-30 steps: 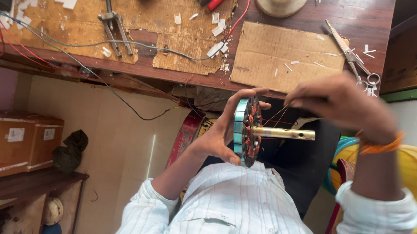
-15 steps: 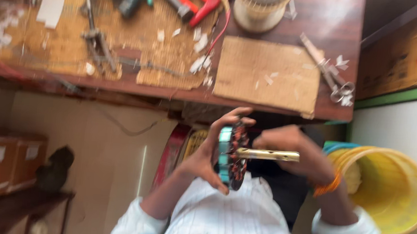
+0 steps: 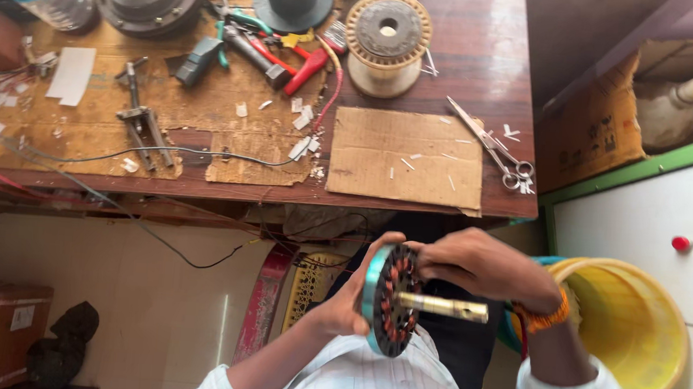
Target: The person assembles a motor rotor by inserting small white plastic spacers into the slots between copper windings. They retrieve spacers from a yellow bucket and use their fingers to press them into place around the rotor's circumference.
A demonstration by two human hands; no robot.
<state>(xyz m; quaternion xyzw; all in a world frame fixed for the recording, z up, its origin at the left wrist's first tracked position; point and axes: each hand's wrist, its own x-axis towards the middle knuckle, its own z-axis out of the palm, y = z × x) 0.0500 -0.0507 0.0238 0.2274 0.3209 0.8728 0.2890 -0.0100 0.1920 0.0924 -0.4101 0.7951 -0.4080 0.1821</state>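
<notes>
The person holds a round motor stator (image 3: 388,300) in front of the chest, below the near edge of the wooden worktop (image 3: 486,58) and clear of it. The left hand (image 3: 347,304) cups the teal rim from behind, fingers clenched around its edge. The right hand (image 3: 484,265) comes in from the other side, its fingers (image 3: 431,257) pinched at the upper rim among the copper windings (what exactly they grip is hidden). A brass shaft (image 3: 443,308) sticks out of the stator's centre towards the right, lying level under the right hand.

On the worktop, a sheet of cardboard (image 3: 406,156) lies at the near edge, with scissors (image 3: 492,148) just beside it near the right edge. A spool of copper wire (image 3: 387,39) stands towards the far edge, and red-handled pliers (image 3: 291,57) lie to its left. A yellow bucket (image 3: 638,329) stands on the floor near the right arm.
</notes>
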